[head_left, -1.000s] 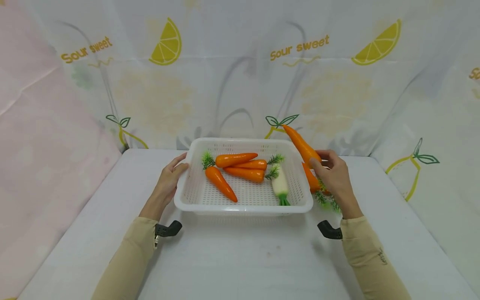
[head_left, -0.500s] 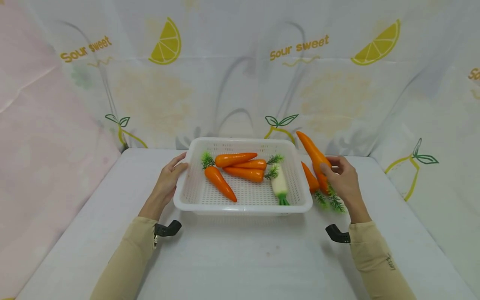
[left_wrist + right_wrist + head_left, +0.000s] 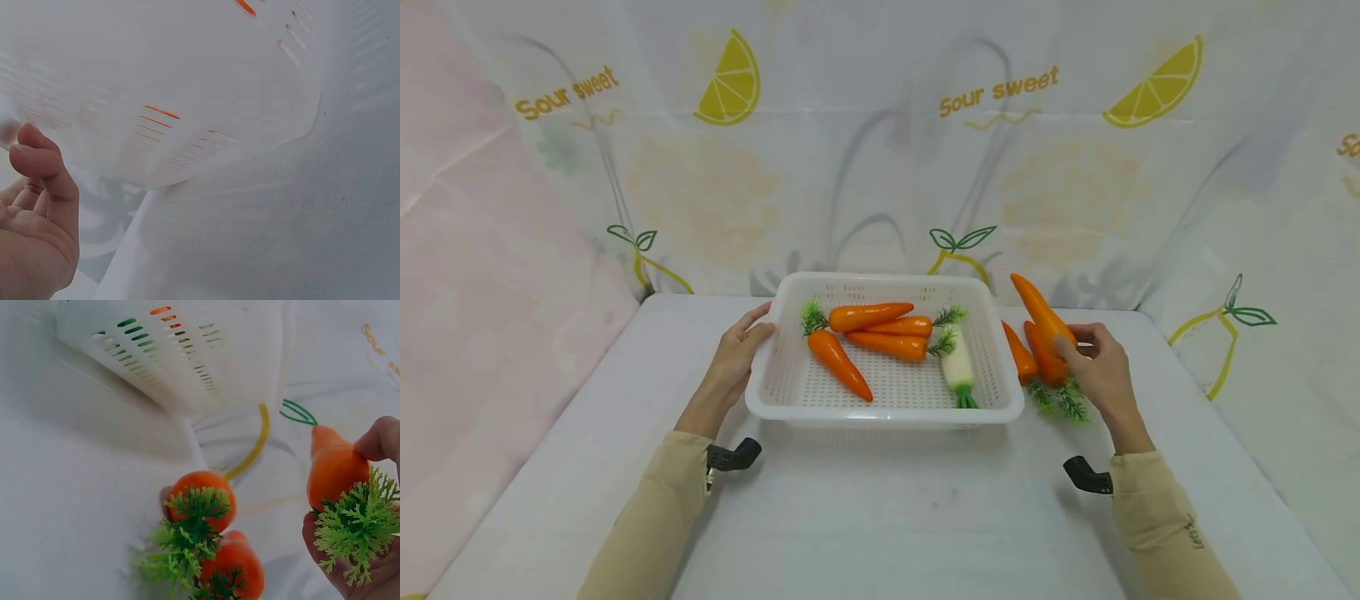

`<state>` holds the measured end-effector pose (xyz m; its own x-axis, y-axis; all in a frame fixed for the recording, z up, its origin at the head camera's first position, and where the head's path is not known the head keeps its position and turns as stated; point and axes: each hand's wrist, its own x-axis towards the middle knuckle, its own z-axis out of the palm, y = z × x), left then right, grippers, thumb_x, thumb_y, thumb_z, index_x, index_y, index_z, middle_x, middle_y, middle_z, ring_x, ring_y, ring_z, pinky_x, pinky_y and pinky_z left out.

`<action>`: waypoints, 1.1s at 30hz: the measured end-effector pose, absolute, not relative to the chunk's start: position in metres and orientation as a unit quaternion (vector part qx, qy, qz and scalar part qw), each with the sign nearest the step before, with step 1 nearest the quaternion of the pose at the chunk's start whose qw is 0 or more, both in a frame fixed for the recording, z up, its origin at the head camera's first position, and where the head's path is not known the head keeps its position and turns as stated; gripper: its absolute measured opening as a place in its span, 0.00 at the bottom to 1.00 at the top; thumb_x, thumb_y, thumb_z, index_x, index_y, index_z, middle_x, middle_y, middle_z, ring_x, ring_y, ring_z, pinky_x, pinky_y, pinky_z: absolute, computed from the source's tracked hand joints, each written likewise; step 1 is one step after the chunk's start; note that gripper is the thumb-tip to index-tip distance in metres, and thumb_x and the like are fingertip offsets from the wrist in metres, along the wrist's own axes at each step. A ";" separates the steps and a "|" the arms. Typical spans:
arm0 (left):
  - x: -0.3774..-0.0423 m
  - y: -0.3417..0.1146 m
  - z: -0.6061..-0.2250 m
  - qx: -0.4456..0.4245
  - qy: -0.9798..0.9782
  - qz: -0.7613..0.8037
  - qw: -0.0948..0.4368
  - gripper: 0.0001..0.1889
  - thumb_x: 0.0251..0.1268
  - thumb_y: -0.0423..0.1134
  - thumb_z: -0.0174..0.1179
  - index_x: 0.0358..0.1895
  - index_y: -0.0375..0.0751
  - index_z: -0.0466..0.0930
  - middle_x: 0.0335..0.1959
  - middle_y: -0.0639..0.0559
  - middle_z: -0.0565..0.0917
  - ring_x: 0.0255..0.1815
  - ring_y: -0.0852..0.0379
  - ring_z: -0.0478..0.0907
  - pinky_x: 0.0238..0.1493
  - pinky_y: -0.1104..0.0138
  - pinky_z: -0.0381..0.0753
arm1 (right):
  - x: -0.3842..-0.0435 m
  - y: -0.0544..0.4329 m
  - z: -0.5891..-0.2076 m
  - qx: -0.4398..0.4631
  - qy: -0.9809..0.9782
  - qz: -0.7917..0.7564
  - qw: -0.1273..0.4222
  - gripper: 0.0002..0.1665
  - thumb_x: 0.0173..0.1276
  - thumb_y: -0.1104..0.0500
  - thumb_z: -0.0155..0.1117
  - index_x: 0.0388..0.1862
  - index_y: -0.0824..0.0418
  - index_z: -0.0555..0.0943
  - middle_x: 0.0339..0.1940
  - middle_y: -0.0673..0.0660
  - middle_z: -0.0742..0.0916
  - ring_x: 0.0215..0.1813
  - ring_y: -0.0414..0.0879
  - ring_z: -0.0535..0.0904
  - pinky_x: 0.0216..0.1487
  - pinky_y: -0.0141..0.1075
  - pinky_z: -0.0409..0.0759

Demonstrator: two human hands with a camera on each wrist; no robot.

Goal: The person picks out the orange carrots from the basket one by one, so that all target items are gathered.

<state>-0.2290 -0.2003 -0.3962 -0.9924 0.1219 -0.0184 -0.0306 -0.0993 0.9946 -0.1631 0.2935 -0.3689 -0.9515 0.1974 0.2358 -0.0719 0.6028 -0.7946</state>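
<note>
left hand (image 3: 730,358) grips basket (image 3: 887,415) — right hand (image 3: 1102,363) pinches 1 carrot (image 3: 1037,304), now farther from it

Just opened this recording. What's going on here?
A person's right hand holds a carrot, pinched between thumb and fingers, just to the right of a white basket. The left hand is at the basket's left rim; whether it grips the rim is hard to tell. Inside the basket lie four carrots and a white radish. Two other carrots lie outside it, on the table to its right.
</note>
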 end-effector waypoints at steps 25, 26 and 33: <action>-0.215 -0.195 -0.377 0.024 0.693 0.717 0.068 0.28 0.73 0.44 0.49 0.74 0.51 0.55 0.55 0.51 0.78 0.43 0.64 0.81 0.39 0.70 0.81 | -0.155 0.331 -0.393 -0.146 -0.891 0.419 0.098 0.37 0.68 0.38 0.51 0.62 0.66 0.68 0.54 0.67 0.77 0.34 0.30 0.71 0.31 0.26 0.74; -0.215 -0.195 -0.377 0.024 0.692 0.718 0.069 0.28 0.73 0.44 0.49 0.74 0.51 0.55 0.54 0.52 0.78 0.43 0.64 0.81 0.38 0.70 0.81 | -0.155 0.332 -0.394 -0.149 -0.891 0.417 0.096 0.37 0.68 0.38 0.51 0.62 0.66 0.68 0.54 0.67 0.77 0.35 0.32 0.72 0.31 0.26 0.74; -0.214 -0.194 -0.377 0.020 0.690 0.720 0.071 0.28 0.73 0.44 0.49 0.74 0.52 0.55 0.52 0.53 0.79 0.42 0.63 0.80 0.38 0.70 0.81 | -0.155 0.338 -0.401 -0.158 -0.895 0.410 0.073 0.39 0.68 0.37 0.50 0.62 0.67 0.67 0.58 0.69 0.75 0.51 0.55 0.74 0.33 0.26 0.71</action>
